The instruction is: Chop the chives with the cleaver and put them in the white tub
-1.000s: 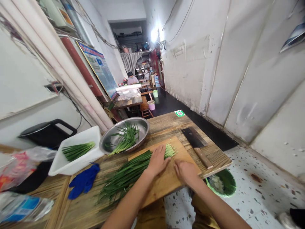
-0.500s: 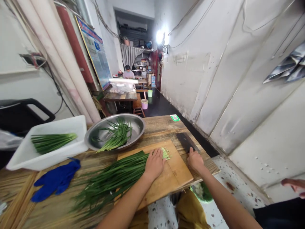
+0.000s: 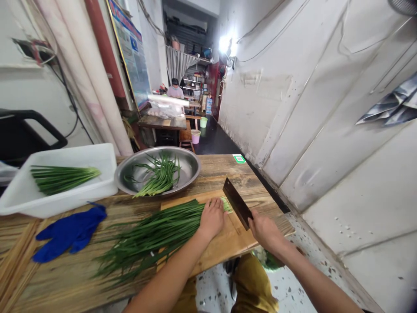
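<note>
A large bunch of garlic chives [image 3: 163, 230] lies across the wooden cutting board [image 3: 224, 248], its pale cut ends to the right. My left hand [image 3: 212, 217] presses down on the bunch near those ends, fingers curled over the stalks. In my right hand [image 3: 265, 228] is a cleaver [image 3: 236, 203], gripped at its handle end, which my fingers cover. The dark blade stands on a slant just right of the chive ends, over the right part of the board. Whether its edge touches the board I cannot tell.
Behind the board stands a steel basin [image 3: 192, 171] with more chives. Left of it, a white plastic tub [image 3: 55, 211] holds another bundle. A blue glove [image 3: 70, 232] lies on the wooden table [image 3: 130, 295]. Farther back, a person [image 3: 176, 90] sits at another table.
My right hand has lifted the cleaver off the tabletop and brought it left, beside the chive ends. My left hand stays on the bunch. The view has shifted slightly.
</note>
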The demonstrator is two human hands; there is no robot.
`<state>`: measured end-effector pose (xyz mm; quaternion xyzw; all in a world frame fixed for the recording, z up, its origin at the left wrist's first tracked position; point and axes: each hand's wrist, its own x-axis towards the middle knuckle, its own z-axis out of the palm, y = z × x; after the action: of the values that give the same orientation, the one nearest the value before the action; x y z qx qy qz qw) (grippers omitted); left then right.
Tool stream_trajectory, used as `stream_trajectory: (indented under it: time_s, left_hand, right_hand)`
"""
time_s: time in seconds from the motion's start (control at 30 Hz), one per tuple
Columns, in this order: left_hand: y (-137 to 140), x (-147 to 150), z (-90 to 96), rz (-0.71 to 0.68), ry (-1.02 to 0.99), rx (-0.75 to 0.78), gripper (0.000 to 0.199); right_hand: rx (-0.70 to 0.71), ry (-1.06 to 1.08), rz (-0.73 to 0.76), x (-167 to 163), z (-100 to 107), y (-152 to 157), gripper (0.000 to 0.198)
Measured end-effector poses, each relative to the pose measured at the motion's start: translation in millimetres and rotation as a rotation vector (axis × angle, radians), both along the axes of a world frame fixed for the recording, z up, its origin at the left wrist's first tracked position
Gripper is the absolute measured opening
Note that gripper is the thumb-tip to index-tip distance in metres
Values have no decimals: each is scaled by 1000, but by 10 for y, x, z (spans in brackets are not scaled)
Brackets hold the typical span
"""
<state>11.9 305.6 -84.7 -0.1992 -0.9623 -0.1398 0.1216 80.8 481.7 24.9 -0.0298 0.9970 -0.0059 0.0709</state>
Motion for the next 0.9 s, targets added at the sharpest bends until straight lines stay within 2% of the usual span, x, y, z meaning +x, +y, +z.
stream_trajectory:
  time_s: [0.2,0.9]
  left_hand:
    - [-1,-4,9,-11,-10,5,54]
    - [1,-11,43,-1,-43,20,53]
  right_hand:
    - [-44,-64,-6,-40,14,-24,29]
    - [-15,-169,-24,-79,135,-188,32]
